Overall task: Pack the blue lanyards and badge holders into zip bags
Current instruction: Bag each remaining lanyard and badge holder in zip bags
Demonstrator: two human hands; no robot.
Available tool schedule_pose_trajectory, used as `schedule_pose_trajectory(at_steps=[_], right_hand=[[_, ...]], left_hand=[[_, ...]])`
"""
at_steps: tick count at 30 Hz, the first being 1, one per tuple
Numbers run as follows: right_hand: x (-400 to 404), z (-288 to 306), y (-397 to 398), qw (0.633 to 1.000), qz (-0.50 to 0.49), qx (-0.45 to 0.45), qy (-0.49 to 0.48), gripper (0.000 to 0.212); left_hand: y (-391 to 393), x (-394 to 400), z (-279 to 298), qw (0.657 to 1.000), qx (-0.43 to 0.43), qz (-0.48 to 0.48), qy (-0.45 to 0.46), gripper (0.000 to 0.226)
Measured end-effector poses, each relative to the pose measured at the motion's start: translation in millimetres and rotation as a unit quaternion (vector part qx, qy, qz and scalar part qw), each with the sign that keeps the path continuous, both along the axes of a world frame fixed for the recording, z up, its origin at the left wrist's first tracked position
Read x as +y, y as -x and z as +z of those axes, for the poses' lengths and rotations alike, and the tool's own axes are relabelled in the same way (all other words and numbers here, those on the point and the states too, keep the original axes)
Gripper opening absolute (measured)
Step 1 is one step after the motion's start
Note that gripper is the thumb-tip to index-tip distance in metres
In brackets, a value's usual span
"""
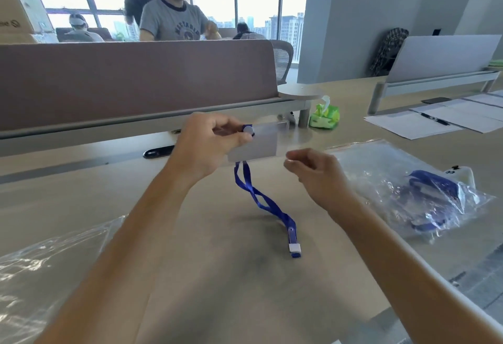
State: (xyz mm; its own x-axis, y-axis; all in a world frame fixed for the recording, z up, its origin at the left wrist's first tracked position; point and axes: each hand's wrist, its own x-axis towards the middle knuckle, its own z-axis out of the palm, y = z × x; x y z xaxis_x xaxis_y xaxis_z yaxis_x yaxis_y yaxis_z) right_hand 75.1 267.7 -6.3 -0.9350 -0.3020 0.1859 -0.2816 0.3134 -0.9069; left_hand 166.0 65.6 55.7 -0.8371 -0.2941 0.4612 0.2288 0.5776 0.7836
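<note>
My left hand (211, 142) grips the left end of a clear badge holder (261, 142) with a white card inside, held above the desk. A blue lanyard (261, 196) hangs from the holder, and its clip end (294, 249) rests on the desk. Just right of the holder's lower corner, my right hand (313, 172) hovers with fingers loosely curled; whether it touches the holder is unclear. A filled zip bag (424, 194) with blue lanyards lies on the desk to the right. More clear plastic bags (40, 262) lie at the lower left.
A brown desk divider (136, 79) runs across the back. A green tissue pack (325, 116) stands behind the holder. Papers with a pen (435, 120) lie at the far right. A person with a headset sits beyond the divider.
</note>
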Motion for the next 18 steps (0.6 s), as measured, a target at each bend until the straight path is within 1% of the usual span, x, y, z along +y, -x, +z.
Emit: schedule_pose_trajectory(at_steps=[2, 3, 5, 7, 9, 12, 15, 18], right_hand=[[-13.0, -6.3, -15.0, 0.996, 0.085, -0.034, -0.006, 0.035], [-21.2, -7.2, -24.3, 0.990, 0.129, -0.060, 0.013, 0.038], [-38.7, -7.7, -43.6, 0.967, 0.217, -0.115, 0.072, 0.034], [-54.2, -8.7, -60.2, 0.953, 0.258, -0.129, 0.098, 0.029], [-63.1, -9.3, -71.9, 0.952, 0.256, -0.125, 0.114, 0.025], [-62.4, -4.7, -82.3, 0.962, 0.230, -0.080, 0.124, 0.016], [-51.0, 5.1, -85.7, 0.976, 0.202, -0.020, 0.082, 0.017], [-35.8, 21.9, -87.2, 0.982, 0.174, 0.068, 0.018, 0.017]], left_hand=[[-15.7, 1.7, 7.7, 1.000, -0.002, 0.004, 0.013, 0.008], [-22.7, 3.1, 11.5, 1.000, 0.003, 0.005, 0.017, 0.007], [-35.0, 5.8, 17.8, 1.000, 0.019, 0.009, 0.014, 0.005], [-46.3, 7.4, 22.2, 0.999, 0.034, 0.025, 0.031, 0.005], [-55.5, 6.1, 25.0, 0.994, 0.044, 0.053, 0.080, 0.008], [-68.3, -0.9, 28.0, 0.985, 0.055, 0.094, 0.134, 0.009], [-78.1, -8.9, 24.0, 0.970, 0.070, 0.131, 0.194, 0.008], [-84.4, -10.3, 13.9, 0.947, 0.052, 0.142, 0.282, 0.009]])
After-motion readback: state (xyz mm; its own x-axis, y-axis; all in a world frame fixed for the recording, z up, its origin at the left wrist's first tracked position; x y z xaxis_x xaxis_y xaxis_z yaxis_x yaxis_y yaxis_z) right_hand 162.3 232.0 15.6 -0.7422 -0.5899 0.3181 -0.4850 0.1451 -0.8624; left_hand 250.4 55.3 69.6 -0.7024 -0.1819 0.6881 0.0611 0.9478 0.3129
